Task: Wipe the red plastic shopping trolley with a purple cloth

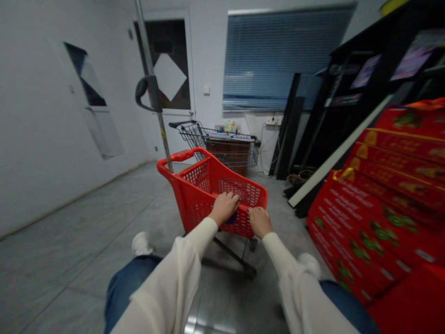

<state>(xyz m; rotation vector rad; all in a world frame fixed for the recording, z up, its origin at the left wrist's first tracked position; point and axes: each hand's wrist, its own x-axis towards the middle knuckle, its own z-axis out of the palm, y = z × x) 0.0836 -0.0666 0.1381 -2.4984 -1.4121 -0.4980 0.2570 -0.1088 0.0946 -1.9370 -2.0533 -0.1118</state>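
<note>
A red plastic shopping cart (198, 199) with perforated basket walls stands in front of me on dark wheeled legs. My left hand (224, 208) is closed over the near rim of its basket. A small dark purple piece, perhaps cloth (232, 218), shows under that hand against the basket wall; its kind is unclear. Just to the right, my right hand (260, 221) has its fingers curled over the rim near the basket's corner. The tips of both hands' fingers are partly hidden. A metal pole with a dark grey handle (149, 93) rises at the cart's push-handle end.
Behind stands a grey wire shopping cart (194, 134) by a brown cabinet (229, 153) with small items on top. Stacked red boxes (375, 218) fill the right side, near a leaning white board (340, 150) and dark shelving (323, 111). A white wall (41, 116) runs along the left.
</note>
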